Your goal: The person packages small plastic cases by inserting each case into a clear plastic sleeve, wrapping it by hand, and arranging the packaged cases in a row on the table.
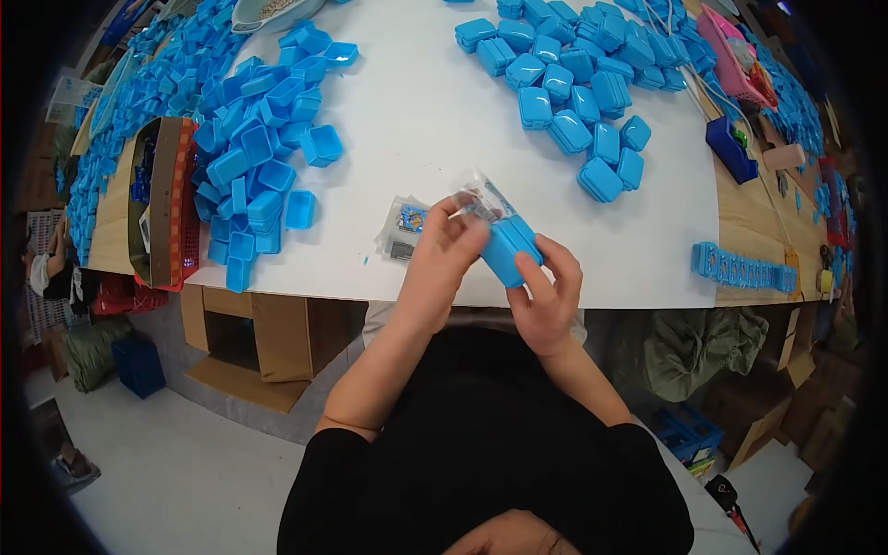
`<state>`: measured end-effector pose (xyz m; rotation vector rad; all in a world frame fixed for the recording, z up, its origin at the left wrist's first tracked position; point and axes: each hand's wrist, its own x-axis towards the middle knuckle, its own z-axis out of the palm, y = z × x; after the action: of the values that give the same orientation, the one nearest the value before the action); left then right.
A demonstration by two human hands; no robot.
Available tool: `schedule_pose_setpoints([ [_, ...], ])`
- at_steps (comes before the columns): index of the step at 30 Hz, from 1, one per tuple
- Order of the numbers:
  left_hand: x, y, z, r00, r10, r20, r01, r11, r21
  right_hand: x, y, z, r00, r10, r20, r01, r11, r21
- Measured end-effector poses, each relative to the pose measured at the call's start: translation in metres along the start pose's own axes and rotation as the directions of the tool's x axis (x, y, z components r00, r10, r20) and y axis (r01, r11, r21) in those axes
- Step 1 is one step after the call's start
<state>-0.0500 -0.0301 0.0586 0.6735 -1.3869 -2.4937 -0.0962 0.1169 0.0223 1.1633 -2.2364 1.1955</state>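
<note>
One blue box (507,252) is seen in the head view, held over the white surface (398,120) between the bent fingers and thumb of the right hand (548,301), along its right side and near end. At its far end, a clear packet (492,196) is pinched by the nearly closed, slightly blurred fingers of the left hand (444,250).

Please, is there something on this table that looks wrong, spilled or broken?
Nothing looks plainly spilled or broken. Two small oddities: tiny scraps lie loose near the small packets, and one open blue box sits at the front edge of the white table, where it might be knocked off.
</note>
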Motion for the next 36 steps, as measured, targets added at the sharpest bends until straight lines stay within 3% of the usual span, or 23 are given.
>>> schedule_pose_setpoints([
  [2, 0.002, -0.001, -0.004, 0.991, -0.126, 0.052, 0.133, 0.975, -0.18, -0.001, 0.002, -0.002, 0.999, -0.04, 0.02, 0.041, 0.998, -0.053],
  [8, 0.006, -0.009, -0.002, 0.995, -0.07, -0.065, 0.057, 0.982, -0.182, -0.008, 0.0, -0.007, 0.992, 0.045, 0.117, -0.059, 0.991, 0.118],
  [12, 0.015, -0.003, -0.015, 0.99, -0.133, -0.051, 0.115, 0.957, -0.268, -0.009, 0.007, -0.015, 0.909, 0.375, 0.182, -0.41, 0.882, 0.23],
  [13, 0.016, -0.004, -0.017, 0.99, -0.13, -0.054, 0.112, 0.957, -0.267, -0.01, 0.008, -0.016, 0.91, 0.373, 0.183, -0.408, 0.883, 0.233],
  [17, 0.019, -0.016, -0.023, 0.973, -0.153, -0.174, 0.115, 0.971, -0.209, -0.018, 0.009, -0.026, 0.698, 0.68, 0.223, -0.682, 0.538, 0.495],
  [18, 0.02, -0.017, -0.023, 0.973, -0.154, -0.173, 0.117, 0.971, -0.21, -0.016, 0.008, -0.026, 0.698, 0.681, 0.222, -0.683, 0.538, 0.494],
  [19, 0.02, -0.017, -0.023, 0.971, -0.185, -0.155, 0.143, 0.958, -0.247, -0.012, 0.003, -0.026, 0.808, 0.56, 0.185, -0.578, 0.692, 0.432],
  [22, 0.02, -0.017, -0.023, 0.96, -0.266, -0.09, 0.22, 0.911, -0.348, 0.001, -0.01, -0.025, 0.985, 0.095, 0.145, -0.123, 0.972, 0.201],
  [28, 0.012, -0.008, -0.015, 0.972, -0.211, -0.104, 0.156, 0.909, -0.388, 0.003, -0.005, -0.017, 0.975, 0.098, 0.2, -0.103, 0.995, 0.015],
  [32, 0.008, -0.004, -0.003, 0.995, 0.042, -0.085, -0.04, 0.999, 0.021, 0.003, -0.008, -0.016, 0.972, 0.185, 0.147, -0.202, 0.972, 0.116],
  [36, -0.001, -0.011, 0.011, 0.991, 0.132, -0.036, -0.126, 0.981, 0.15, 0.002, -0.011, -0.013, 0.987, 0.154, 0.044, -0.158, 0.982, 0.101],
])
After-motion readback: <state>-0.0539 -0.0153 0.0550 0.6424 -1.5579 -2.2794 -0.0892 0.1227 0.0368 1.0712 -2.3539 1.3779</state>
